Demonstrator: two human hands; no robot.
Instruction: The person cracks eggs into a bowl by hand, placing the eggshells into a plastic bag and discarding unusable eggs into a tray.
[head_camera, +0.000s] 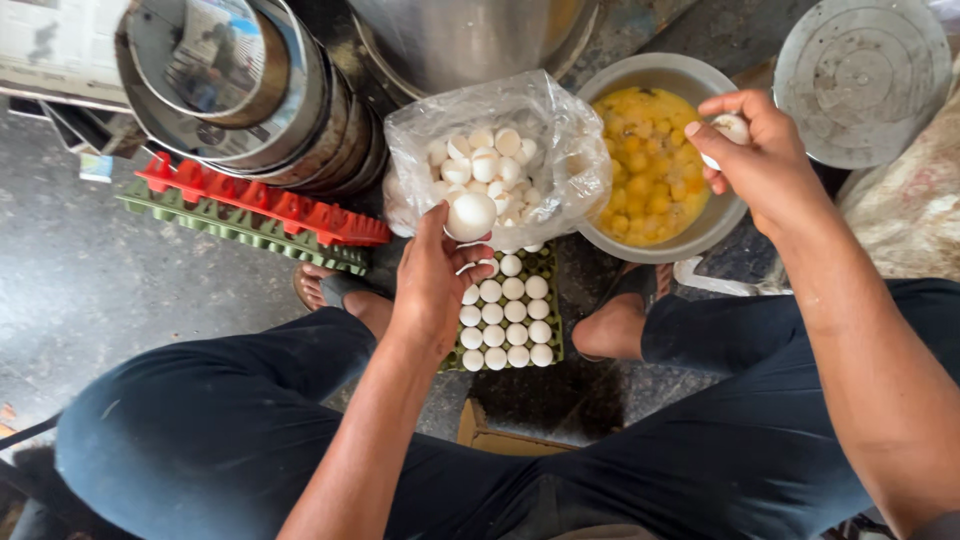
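The white egg (470, 216) sits in the left hand (432, 285), its grip closed round it just above the green egg tray (506, 318). The right hand (760, 150) pinches an eggshell (732, 128) over the bowl of cracked eggs (652, 165). Best to keep shell bits out of the yolks and drop empties into the plastic bag (500, 155).

– What's each hand doing?
– The left hand (432, 285) grips a white egg (470, 215) above the egg tray (552, 345); the right hand (757, 160) holds another egg (732, 128) over the bowl of yolks (640, 72)
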